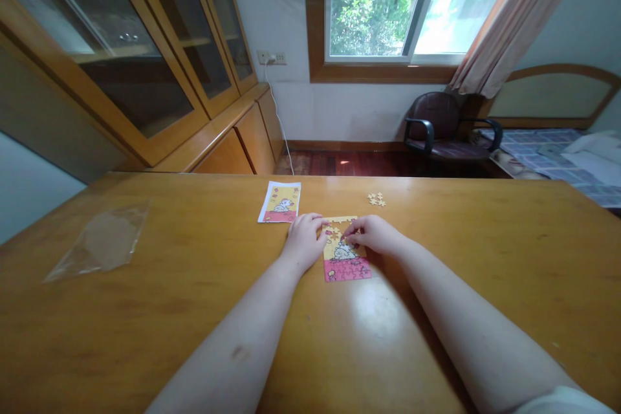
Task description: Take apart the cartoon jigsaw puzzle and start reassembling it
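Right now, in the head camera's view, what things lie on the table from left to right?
Clear plastic bag → picture card → partly assembled jigsaw puzzle → loose puzzle pieces.

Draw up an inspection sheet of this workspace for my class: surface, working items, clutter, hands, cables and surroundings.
Surface: glossy wooden table, reflecting light.
Working items: partly assembled puzzle, pink lower part joined, gaps in the upper part; loose pieces beyond it, to the right; picture card beyond it, to the left.
Clutter: clear plastic bag lying on the left side.
Hands: left hand at the puzzle's left edge; right hand with fingertips over its upper part; whether it grips a piece is too small to tell.
Cables: white cord hanging from a wall socket behind the table.
Surroundings: glass-fronted cabinet, window, curtain, armchair, bed.
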A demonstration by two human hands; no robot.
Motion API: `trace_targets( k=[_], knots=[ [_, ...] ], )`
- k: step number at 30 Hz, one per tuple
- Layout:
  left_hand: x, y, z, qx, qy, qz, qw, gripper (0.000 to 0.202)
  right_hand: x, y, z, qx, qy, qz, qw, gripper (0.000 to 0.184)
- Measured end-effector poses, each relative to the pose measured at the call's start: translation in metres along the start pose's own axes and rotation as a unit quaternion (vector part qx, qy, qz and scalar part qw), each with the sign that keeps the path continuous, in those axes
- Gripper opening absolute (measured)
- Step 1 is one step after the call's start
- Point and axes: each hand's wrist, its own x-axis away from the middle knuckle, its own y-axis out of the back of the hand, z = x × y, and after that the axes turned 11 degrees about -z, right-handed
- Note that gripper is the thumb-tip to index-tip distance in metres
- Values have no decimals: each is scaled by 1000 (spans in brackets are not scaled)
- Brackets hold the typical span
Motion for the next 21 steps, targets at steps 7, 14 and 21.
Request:
trace_targets(
  k=[7, 14, 21],
  knots=[
    [0, -2, 2, -1, -3, -6, 1000, 26, 0, -9, 1, 62, 47, -27, 997, 16],
    [0, -2, 2, -9, -3, 1, 1000, 28, -1, -11, 2, 80, 66, -44, 994, 18],
    [2, -2, 3, -28, -13, 12, 999, 31, 4, -1, 1, 81, 167, -48, 981, 11]
  ],
)
